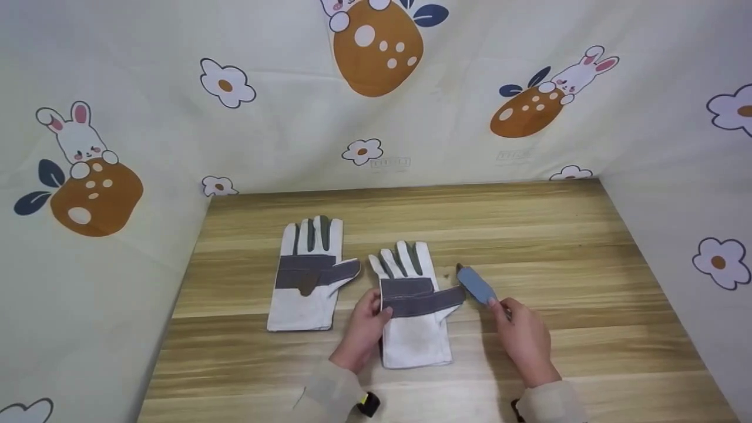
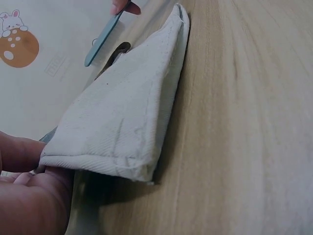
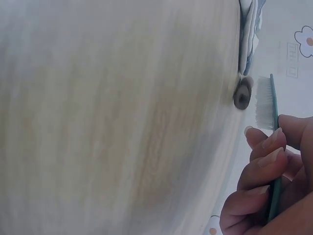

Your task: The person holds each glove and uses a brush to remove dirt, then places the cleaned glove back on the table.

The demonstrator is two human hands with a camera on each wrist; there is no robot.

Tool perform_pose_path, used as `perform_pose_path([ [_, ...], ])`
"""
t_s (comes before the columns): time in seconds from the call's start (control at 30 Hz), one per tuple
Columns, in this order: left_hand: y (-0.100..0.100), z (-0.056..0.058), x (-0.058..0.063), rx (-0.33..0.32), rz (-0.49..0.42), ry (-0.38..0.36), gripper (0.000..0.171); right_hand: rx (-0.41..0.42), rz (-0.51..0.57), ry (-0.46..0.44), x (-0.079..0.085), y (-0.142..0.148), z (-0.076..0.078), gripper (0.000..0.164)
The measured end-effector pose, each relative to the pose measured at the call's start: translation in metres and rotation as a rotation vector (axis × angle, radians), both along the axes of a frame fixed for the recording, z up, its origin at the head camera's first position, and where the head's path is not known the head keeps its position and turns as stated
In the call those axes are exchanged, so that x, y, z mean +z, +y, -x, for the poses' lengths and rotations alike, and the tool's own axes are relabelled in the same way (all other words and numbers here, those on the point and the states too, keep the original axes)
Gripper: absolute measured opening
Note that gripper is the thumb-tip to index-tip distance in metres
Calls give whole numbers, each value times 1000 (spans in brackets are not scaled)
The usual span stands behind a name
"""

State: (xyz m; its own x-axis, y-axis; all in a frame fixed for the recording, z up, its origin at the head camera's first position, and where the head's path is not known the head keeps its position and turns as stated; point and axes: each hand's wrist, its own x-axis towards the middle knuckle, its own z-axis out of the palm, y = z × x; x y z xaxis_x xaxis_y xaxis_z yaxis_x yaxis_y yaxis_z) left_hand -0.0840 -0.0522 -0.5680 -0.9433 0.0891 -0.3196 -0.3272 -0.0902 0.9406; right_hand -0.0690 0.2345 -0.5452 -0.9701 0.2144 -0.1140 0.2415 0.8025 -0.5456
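Note:
My left hand (image 1: 365,326) pinches the left edge of a white work glove (image 1: 414,343) with grey patches across its palm and thumb. In the left wrist view, the thumb and fingers hold the white cloth (image 2: 112,117) along its edge, and that side is raised off the wood. My right hand (image 1: 524,341) grips a blue brush (image 1: 477,286) by its handle, just right of the glove's thumb. Pale bristles (image 3: 264,104) show in the right wrist view, facing the table side. A second, similar glove (image 1: 299,314) lies to the left, with a brown spot (image 1: 308,283) on its palm.
The wood-grain table (image 1: 558,235) carries both gloves. Cream cloth walls (image 1: 282,135) printed with rabbits and flowers stand behind and at both sides. A small dark speck (image 1: 446,276) is on the table between the glove and the brush.

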Motion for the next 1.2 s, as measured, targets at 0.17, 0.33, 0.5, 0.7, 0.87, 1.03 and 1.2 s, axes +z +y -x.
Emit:
perform_pose_path([
  [0.17,0,0,1,-1,1,6,35,29,4,-14,-3,-11,-5,43],
  [0.33,0,1,2,-11,38,-13,33,59,5,24,-6,-24,-9,37],
  [0.5,0,2,2,-11,42,-36,33,81,22,33,-7,-33,-11,35],
  [0.7,1,1,3,-5,28,-36,35,98,46,2,-7,-39,-12,34],
  [0.87,2,1,5,4,3,-13,35,101,58,-5,-8,-39,-13,31],
  [1.03,2,1,4,3,-26,-3,36,94,76,-2,-8,-39,-14,30],
  [1.2,2,1,5,-9,-19,3,36,93,86,8,-8,-41,-14,28],
])
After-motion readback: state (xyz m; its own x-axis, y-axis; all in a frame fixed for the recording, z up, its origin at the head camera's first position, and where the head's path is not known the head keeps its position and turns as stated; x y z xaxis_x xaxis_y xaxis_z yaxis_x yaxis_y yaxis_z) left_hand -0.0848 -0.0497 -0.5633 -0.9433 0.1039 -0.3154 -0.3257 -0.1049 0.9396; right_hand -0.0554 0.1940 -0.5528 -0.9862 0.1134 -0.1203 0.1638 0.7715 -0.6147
